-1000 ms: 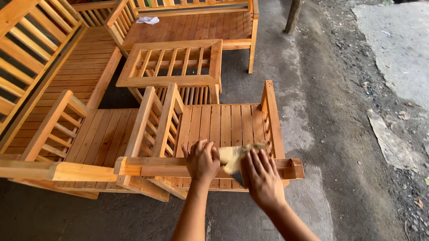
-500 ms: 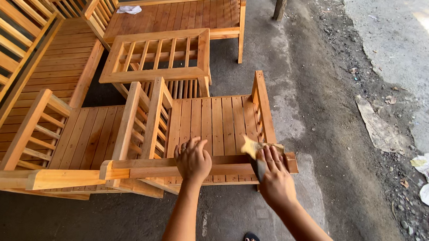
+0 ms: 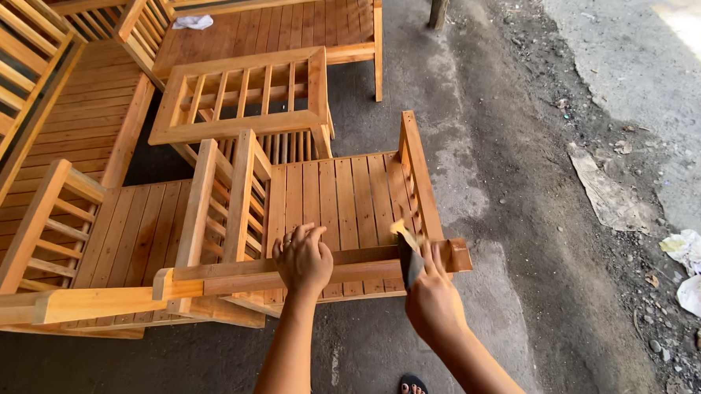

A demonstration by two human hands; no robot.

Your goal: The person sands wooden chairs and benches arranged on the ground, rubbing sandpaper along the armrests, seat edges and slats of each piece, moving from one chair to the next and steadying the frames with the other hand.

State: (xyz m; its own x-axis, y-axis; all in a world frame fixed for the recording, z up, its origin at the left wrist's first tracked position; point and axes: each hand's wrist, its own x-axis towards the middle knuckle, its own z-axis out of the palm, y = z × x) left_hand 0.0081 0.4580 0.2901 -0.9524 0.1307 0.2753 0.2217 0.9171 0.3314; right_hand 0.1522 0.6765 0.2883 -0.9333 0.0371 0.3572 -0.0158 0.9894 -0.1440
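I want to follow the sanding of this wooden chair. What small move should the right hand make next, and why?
Probably a stroke of the sandpaper along the top rail toward its free end. The right hand holds the folded sheet on edge against the rail, while the left hand presses on the rail to steady the chair.

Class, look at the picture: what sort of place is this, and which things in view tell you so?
Probably an open-air furniture workshop. Several unfinished wooden chairs and benches stand on bare concrete floor, and the right hand holds folded sandpaper against a chair's top rail, steadied by the left hand.
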